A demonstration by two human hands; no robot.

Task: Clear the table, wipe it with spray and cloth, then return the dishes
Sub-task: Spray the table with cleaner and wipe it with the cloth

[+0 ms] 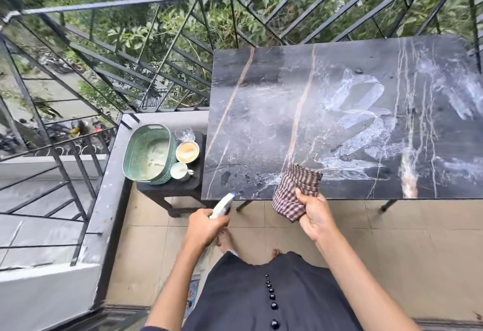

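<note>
Checked cloth (295, 189) drapes the near edge of the wet-streaked table (261, 111), spray bottle (222, 204) just left.

Head-worn wide-angle view, facing forward and steeply down (edges bowed), close over table (261, 90)

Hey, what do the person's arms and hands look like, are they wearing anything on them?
Both forearms are bare, with no sleeves in view. The left hand and right hand have no gloves, and no rings, watch or bracelets show. The person wears a dark garment with a row of round black buttons down the front.
</note>
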